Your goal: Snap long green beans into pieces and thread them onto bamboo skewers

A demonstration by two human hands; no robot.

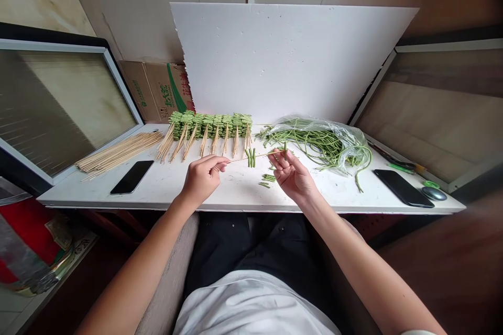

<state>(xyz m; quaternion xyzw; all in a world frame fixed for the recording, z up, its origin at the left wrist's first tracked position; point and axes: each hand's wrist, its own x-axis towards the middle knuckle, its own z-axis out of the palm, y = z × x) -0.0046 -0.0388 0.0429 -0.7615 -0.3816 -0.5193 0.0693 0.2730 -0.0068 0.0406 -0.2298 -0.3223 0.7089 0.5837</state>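
Head view, single frame. Main item: a left hand (pixel 201 178) and a right hand (pixel 293 175), held apart above a white tabletop (pixel 236 193), both closed on one thin bamboo skewer (pixel 243 159) spanning the gap between them. The left hand grips its near end; the right fingertips (pixel 277 159) pinch its far end beside an upright green bean piece (pixel 285 149). Further cut bean pieces (pixel 250 157) sit crosswise on the skewer at mid-span. Just below, loose bean pieces (pixel 267 180) lie on the tabletop. Beyond the hands: a row of filled skewers (pixel 208 125), bean pieces packed at their far ends, bare sticks pointing toward the person. To the left, a bundle of bare skewers (pixel 120 154) lies beside a black smartphone (pixel 132 177). To the right, long green beans (pixel 314 141) lie on and in a clear plastic bag (pixel 346 138). Far right: a second black smartphone (pixel 403 188) and a grey oval object (pixel 434 193), its kind unclear. Behind the row, a white foam board (pixel 291 57) leans against the wall, a printed cardboard box (pixel 157 91) beside it.
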